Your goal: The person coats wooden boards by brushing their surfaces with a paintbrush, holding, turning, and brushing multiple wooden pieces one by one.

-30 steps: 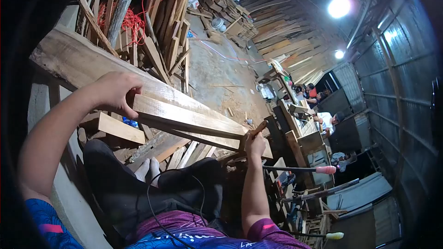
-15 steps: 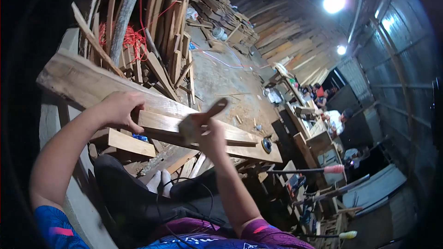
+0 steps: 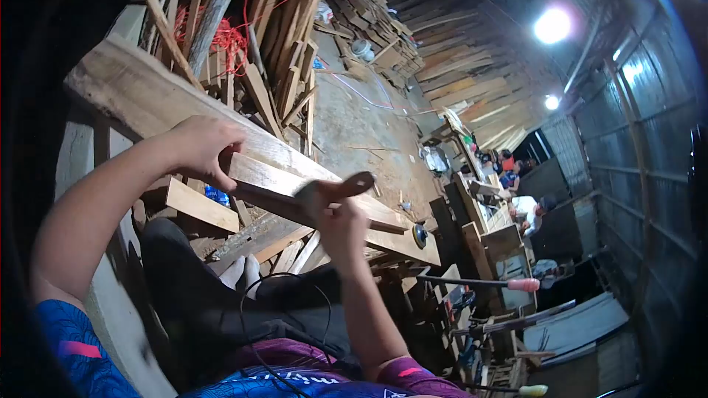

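My left hand (image 3: pixel 205 147) is closed on the near-left end of a squared wooden piece (image 3: pixel 269 175), thumb on one side and fingers on the other. That piece lies along a wide, long wooden plank (image 3: pixel 158 97) stretching across in front of me. In my right hand (image 3: pixel 344 234) is a flat brush with a wooden handle (image 3: pixel 352 186). Its blurred bristle end is against or just over the wooden piece; contact cannot be made out. A small dark round object (image 3: pixel 420 235) sits near the plank's right end.
Upright boards (image 3: pixel 284 7) and tangled red string (image 3: pixel 230 44) stand beyond the plank. A short pale board (image 3: pixel 200 206) and scrap wood lie by my feet (image 3: pixel 242 274). A pink-tipped bar (image 3: pixel 522 284) juts out at right. People (image 3: pixel 528 214) are at benches farther off.
The brush and my right hand have shifted slightly right and down in view. The head view has also moved a little. Both hands keep their grip.
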The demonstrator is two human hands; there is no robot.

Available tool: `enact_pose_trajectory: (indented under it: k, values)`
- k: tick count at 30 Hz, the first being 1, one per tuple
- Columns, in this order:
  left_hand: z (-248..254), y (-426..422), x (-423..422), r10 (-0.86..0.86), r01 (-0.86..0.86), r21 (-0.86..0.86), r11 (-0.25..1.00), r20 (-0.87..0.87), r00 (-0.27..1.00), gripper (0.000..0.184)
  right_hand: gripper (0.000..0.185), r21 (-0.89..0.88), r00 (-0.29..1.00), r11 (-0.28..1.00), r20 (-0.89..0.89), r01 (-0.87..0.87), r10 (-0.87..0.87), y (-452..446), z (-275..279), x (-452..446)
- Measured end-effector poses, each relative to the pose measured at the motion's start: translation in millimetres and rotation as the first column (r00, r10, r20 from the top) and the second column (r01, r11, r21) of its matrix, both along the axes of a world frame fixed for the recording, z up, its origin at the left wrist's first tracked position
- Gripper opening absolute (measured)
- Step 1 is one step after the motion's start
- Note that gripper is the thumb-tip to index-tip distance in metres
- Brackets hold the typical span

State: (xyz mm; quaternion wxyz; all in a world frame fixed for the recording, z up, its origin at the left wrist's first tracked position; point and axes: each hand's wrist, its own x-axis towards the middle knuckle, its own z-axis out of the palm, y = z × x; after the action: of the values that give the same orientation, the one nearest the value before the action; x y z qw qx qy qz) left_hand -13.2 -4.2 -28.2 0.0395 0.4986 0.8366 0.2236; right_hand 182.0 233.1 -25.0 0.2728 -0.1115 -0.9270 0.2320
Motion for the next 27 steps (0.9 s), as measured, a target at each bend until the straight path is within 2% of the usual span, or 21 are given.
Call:
enact_pose_trajectory:
  k: [1,2,3,6,7,8,9,10,11,12,13,15,17,18,19,20,21,23,24,25,27]
  values:
    - [-0.6,0.0,0.0,-0.013,0.013,-0.010,1.000,-0.017,1.000,0.059,0.024,-0.163,0.984,0.971,-0.031,-0.177,0.174,-3.0,-22.8,-9.9]
    - [-2.2,-0.5,-0.3,-0.019,0.020,0.021,1.000,-0.010,1.000,0.061,0.025,-0.206,0.972,0.950,-0.075,-0.234,0.223,-28.6,-7.4,-12.1]
    - [-0.8,-0.7,0.8,-0.020,0.020,0.055,0.998,0.000,1.000,0.063,0.028,-0.130,0.970,0.961,-0.028,-0.243,0.242,-38.6,10.4,-13.9]
    - [-1.0,0.0,-0.4,-0.009,0.009,0.033,0.999,-0.013,1.000,0.062,0.021,-0.291,0.975,0.936,0.036,-0.198,0.217,5.9,0.4,-24.1]
    - [-0.3,-0.6,1.6,-0.007,0.007,0.009,1.000,-0.004,1.000,0.062,0.024,-0.447,0.969,0.864,-0.029,-0.231,0.245,33.1,-7.7,-22.2]
    - [2.8,-0.9,3.3,0.007,-0.007,-0.019,1.000,0.029,1.000,0.062,0.026,-0.539,0.990,0.836,0.026,-0.100,0.136,60.0,-10.0,-15.9]
    - [3.8,-1.2,3.0,0.004,-0.003,-0.028,1.000,0.033,0.999,0.062,0.027,-0.338,0.993,0.940,0.120,0.043,-0.002,97.9,-17.6,-12.6]
    - [1.0,-0.9,1.5,-0.003,0.003,-0.014,1.000,0.007,1.000,0.063,0.028,-0.060,0.983,0.985,0.095,0.164,-0.158,139.2,-31.0,-9.0]
    - [-2.1,-0.3,-0.8,-0.009,0.009,0.000,1.000,-0.022,1.000,0.063,0.031,0.026,0.956,0.959,0.064,0.284,-0.285,157.7,-28.7,1.3]
    - [-3.8,-0.5,-2.2,-0.021,0.021,0.000,1.000,-0.028,0.999,0.065,0.034,-0.019,0.908,0.915,0.137,0.403,-0.396,158.4,-14.1,10.6]
    - [-3.4,-1.5,-1.7,-0.011,0.011,0.009,1.000,-0.016,1.000,0.065,0.033,0.185,0.865,0.866,0.117,0.465,-0.489,211.3,-35.9,18.0]
    - [-0.3,-0.7,0.3,0.000,0.000,-0.033,0.999,-0.008,1.000,0.065,0.033,0.224,0.849,0.846,0.114,0.483,-0.515,220.0,-30.5,24.8]
    - [-3.6,-0.1,-1.6,-0.016,0.016,-0.005,1.000,-0.032,0.999,0.064,0.034,0.399,0.772,0.750,0.143,0.527,-0.619,191.4,-23.3,8.7]
    - [-3.1,0.3,-1.8,-0.024,0.024,0.008,1.000,-0.031,0.999,0.064,0.032,0.256,0.854,0.850,0.134,0.460,-0.502,159.9,-18.7,0.6]
    - [-1.7,0.5,-1.7,-0.036,0.037,0.016,0.999,-0.031,0.999,0.064,0.022,0.183,0.943,0.929,0.028,0.320,-0.330,140.6,-28.0,-7.6]
    - [1.4,-0.7,0.2,-0.027,0.027,0.001,1.000,-0.002,1.000,0.065,0.021,0.122,0.969,0.962,-0.040,0.246,-0.243,99.1,-24.6,-15.4]
    - [-0.9,0.4,-0.4,-0.049,0.048,-0.013,0.999,-0.017,0.999,0.065,0.021,0.088,0.978,0.975,0.028,0.203,-0.206,57.3,-14.6,-21.4]
    - [-4.7,0.6,-2.4,-0.002,0.003,0.020,1.000,-0.044,0.999,0.064,0.020,0.183,0.998,0.982,-0.062,0.041,-0.030,0.3,-6.1,-29.0]
    - [-3.7,1.0,-2.3,-0.001,0.001,0.013,1.000,-0.026,1.000,0.063,0.019,-0.034,0.994,0.993,-0.034,-0.110,0.109,-24.1,8.7,-26.1]
    - [-5.6,1.3,-3.6,-0.017,0.017,-0.003,1.000,-0.043,0.999,0.063,0.018,-0.244,0.965,0.934,-0.046,-0.261,0.258,-38.5,17.9,-25.7]
    - [-10.0,1.5,-6.0,-0.048,0.052,0.075,0.996,-0.061,0.997,0.065,0.020,-0.255,0.957,0.925,-0.012,-0.283,0.290,-19.0,3.7,-33.3]
